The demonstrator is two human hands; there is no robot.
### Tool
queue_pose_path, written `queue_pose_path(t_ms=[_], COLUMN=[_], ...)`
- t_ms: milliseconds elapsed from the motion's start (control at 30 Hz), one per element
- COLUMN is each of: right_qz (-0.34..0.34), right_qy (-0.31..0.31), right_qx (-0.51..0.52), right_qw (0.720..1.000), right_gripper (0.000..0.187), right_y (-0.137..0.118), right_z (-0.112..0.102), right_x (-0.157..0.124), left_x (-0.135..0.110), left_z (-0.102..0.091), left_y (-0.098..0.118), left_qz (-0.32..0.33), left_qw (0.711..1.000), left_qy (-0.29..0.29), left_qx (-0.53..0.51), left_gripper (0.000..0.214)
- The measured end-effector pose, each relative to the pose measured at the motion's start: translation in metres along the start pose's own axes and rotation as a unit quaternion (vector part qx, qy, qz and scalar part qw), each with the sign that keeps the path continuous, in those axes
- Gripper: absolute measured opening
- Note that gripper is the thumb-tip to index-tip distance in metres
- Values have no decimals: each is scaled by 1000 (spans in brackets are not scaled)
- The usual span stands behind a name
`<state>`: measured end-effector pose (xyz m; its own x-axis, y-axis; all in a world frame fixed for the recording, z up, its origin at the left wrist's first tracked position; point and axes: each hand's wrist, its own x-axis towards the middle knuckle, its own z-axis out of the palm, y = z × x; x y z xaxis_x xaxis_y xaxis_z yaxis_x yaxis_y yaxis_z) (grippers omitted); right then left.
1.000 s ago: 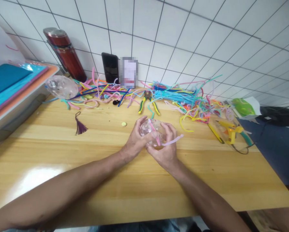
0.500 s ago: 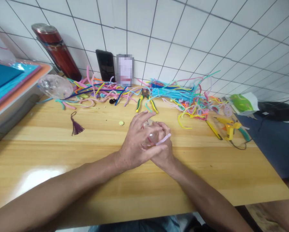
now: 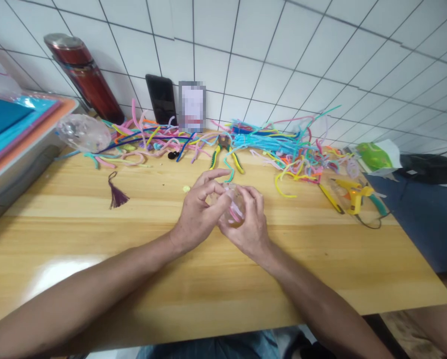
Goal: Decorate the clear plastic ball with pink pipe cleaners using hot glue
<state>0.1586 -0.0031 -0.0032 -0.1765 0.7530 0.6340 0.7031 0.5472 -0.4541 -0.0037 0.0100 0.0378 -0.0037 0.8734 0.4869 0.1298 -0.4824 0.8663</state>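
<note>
Between my hands, above the middle of the table, is a clear rounded plastic piece (image 3: 238, 200) with lilac and pink fuzzy strips, which look like pipe cleaners (image 3: 235, 214). My right hand (image 3: 251, 227) curls round its right side, fingertips on the top edge and thumb underneath. My left hand (image 3: 199, 212) grips it from the left, the thumb laid over the front beside the lilac strip and the index finger bent above. Fingers hide much of the piece. Just beyond them, yellow-green pliers (image 3: 223, 144) lie with handles spread, near a wavy teal pipe cleaner (image 3: 229, 169).
Heaps of coloured pipe cleaners (image 3: 268, 142) line the wall. At left are a purple tassel (image 3: 116, 192), a clear plastic bottle (image 3: 84, 132) and a red thermos (image 3: 87, 80). A phone (image 3: 161, 99) leans upright. At right lie a yellow glue gun (image 3: 355, 197) and a cutter (image 3: 330, 198).
My hands have turned the clear piece so its lilac strip now lies across the front instead of sticking out right. My left hand has shifted left, uncovering more of the piece.
</note>
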Motion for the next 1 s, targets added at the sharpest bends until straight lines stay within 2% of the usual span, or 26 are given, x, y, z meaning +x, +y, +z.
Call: queue_pose_path(t_ms=[100, 233, 433, 667, 800, 867, 1000], right_qz=[6, 5, -4, -12, -14, -17, -21], right_qy=[-5, 0, -4, 6, 11, 16, 26], right_qx=[4, 10, 12, 12, 3, 0, -6], right_qw=[1000, 1000, 1000, 1000, 1000, 1000, 999], right_gripper=[80, 79, 87, 85, 87, 87, 88], right_y=[2, 3, -1, -2, -1, 0, 1], right_z=[-1, -3, -3, -3, -4, -5, -6], right_x=[1, 1, 0, 0, 0, 0, 0], left_x=[-4, -5, 1, 2, 2, 2, 3], left_z=[2, 2, 0, 1, 2, 3, 5], left_y=[-2, -2, -15, -20, -22, -24, -27], left_qz=[-29, -34, -63, -40, -63, -92, -192], left_qw=[999, 999, 998, 999, 997, 993, 971], left_qy=[2, -14, 3, 5, 3, 11, 19], left_qx=[-13, -19, -6, -16, -39, -70, -143], left_gripper=[23, 21, 20, 12, 13, 20, 54])
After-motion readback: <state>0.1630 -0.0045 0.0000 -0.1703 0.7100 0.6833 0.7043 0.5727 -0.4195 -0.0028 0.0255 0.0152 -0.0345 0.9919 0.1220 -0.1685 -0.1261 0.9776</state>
